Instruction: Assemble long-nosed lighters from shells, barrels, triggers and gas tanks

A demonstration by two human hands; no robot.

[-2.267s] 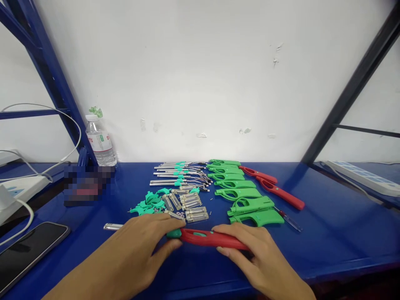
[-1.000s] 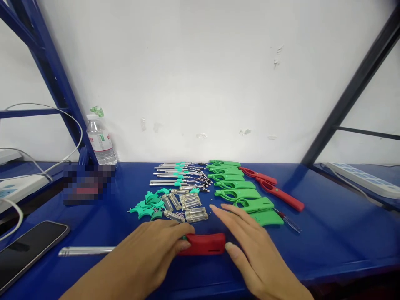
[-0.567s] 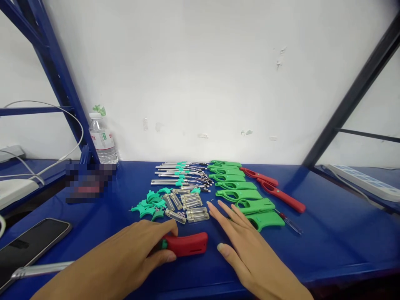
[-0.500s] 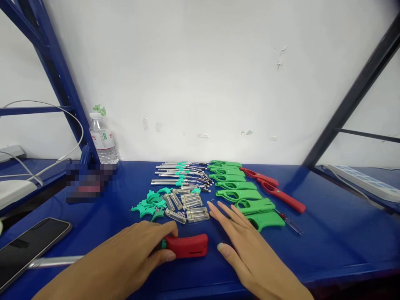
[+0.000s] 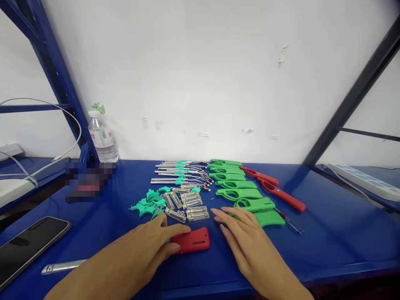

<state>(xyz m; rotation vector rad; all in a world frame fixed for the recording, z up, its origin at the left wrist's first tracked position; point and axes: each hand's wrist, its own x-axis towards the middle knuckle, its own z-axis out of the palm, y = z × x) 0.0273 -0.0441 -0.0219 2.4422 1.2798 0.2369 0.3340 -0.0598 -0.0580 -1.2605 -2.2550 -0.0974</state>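
My left hand (image 5: 156, 243) is closed around a red utility lighter (image 5: 195, 241) low over the front of the table, its silver tube (image 5: 61, 266) sticking out to the left beneath my forearm. Fingers stretched, my right hand (image 5: 242, 233) rests near the green casing halves (image 5: 270, 217) and holds nothing. Between and beyond the hands lie clear fuel tanks (image 5: 197, 213) and a pile of teal triggers (image 5: 148, 204). Behind them, silver tubes with wires (image 5: 165, 181) form a row. The lighter's trigger area is mostly hidden by my left fingers.
More green casings (image 5: 239, 194) line up at centre right, beside red casings (image 5: 283, 196) and a screwdriver (image 5: 292, 223). A phone (image 5: 31, 246) lies at left, with a water bottle (image 5: 101, 139) by the wall. A power strip (image 5: 365, 181) stands far right.
My left hand has shifted slightly right with the red lighter, tilting it a little. The right hand's fingers have drawn closer together.
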